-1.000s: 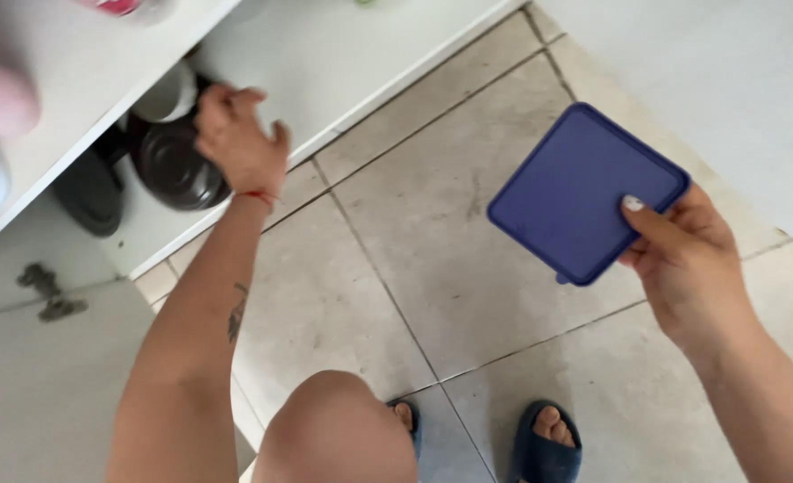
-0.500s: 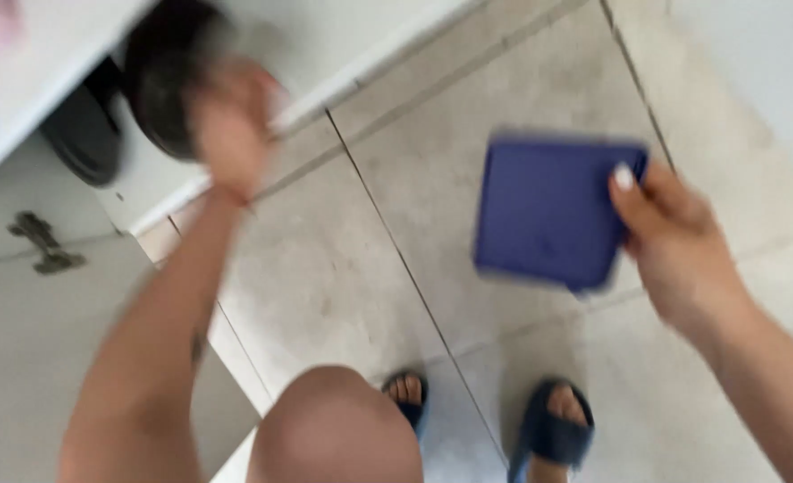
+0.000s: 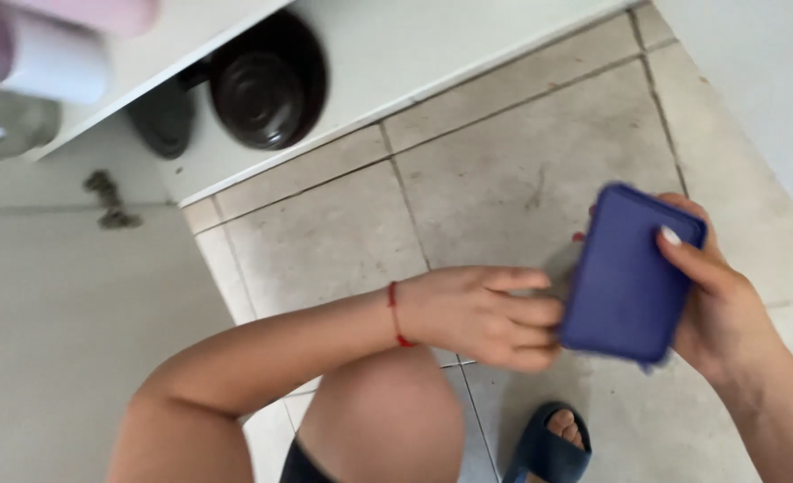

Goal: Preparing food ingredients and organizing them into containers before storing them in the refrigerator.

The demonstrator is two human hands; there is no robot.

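Head view, blue lid: a flat, square-cornered dark blue plastic lid [image 3: 631,273] sits right of centre in the frame, tilted, its broad face turned toward the camera, held in the air above the tiled floor.
Head view, right hand: the right hand [image 3: 723,300] enters from the lower right and is closed on the lid's right edge; the thumb with a pale nail lies across the upper right corner, the other fingers are behind the lid and mostly hidden.
Head view, left hand: the left hand [image 3: 486,315] reaches across from the lower left, fingers loosely curled and pointing right; the fingertips meet the lid's left edge. Whether they pinch it or only touch it cannot be told, as the edge is blurred.
Head view, wrist: a thin red string bracelet [image 3: 396,315] circles the left wrist.
Head view, floor: pale grey tiled floor [image 3: 343,233] with dark grout lines, centre of frame.
Head view, cabinet: a white open cabinet shelf [image 3: 396,54] across the top; a dark round pot lid [image 3: 262,94] leans inside it at upper left, well apart from both hands.
Head view, lower frame: a bare knee [image 3: 388,411] at bottom centre; a foot in a dark blue sandal [image 3: 553,447] just beside it, below the lid.
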